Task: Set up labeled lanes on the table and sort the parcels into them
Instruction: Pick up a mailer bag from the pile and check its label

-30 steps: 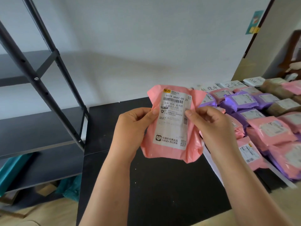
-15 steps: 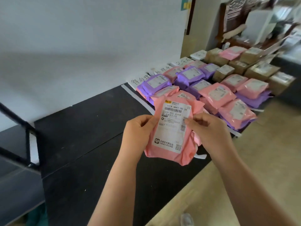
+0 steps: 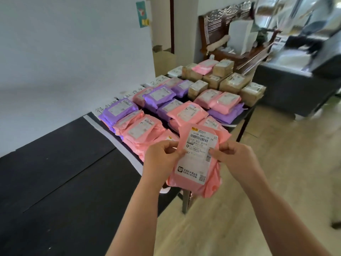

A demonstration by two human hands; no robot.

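The left hand pinches the left edge of a pink parcel and the right hand pinches its right edge. It is held upright, label toward the camera, above the black tabletop's near right edge. Just beyond lie stacked pink mailers and purple mailers, with cardboard boxes farther off and paper labels by the wall.

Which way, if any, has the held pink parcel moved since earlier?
Yes: the pink parcel moved right, crossing above the white tape strip.
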